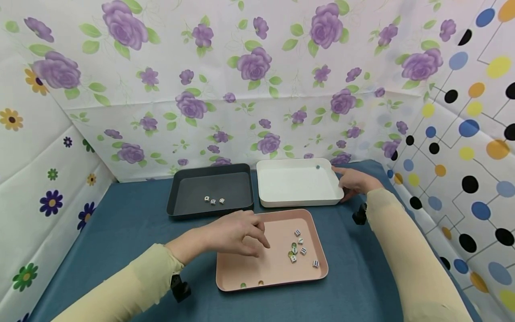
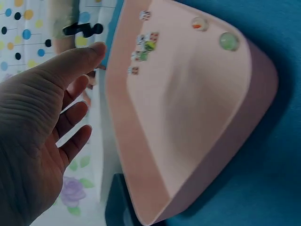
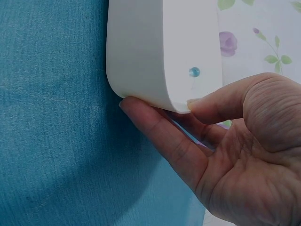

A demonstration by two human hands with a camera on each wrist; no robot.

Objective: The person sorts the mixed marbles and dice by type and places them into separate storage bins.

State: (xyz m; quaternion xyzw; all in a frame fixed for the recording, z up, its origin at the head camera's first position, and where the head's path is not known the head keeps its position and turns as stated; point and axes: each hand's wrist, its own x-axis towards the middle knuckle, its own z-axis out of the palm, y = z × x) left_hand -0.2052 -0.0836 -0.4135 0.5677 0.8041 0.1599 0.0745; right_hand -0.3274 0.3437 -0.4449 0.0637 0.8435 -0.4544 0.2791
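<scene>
My right hand (image 1: 356,181) holds the white tray (image 1: 293,184) by its right end. In the right wrist view, the thumb lies on the tray's rim and the fingers reach under its outer side. Inside it, a small blue marble (image 3: 194,72) lies near the gripped end. My left hand (image 1: 238,233) hovers over the left part of the pink tray (image 1: 277,270), fingers loosely bent with nothing between them. Several white dice (image 1: 303,251) and two greenish marbles (image 1: 290,254) sit in that tray's right half. A green marble (image 2: 229,41) and an orange one (image 2: 199,24) lie along its front edge.
A black tray (image 1: 193,183) with three white dice (image 1: 213,202) stands at the back left, beside the white one. Blue cloth (image 1: 132,250) covers the table. Patterned sheets (image 1: 257,107) rise at the back and both sides.
</scene>
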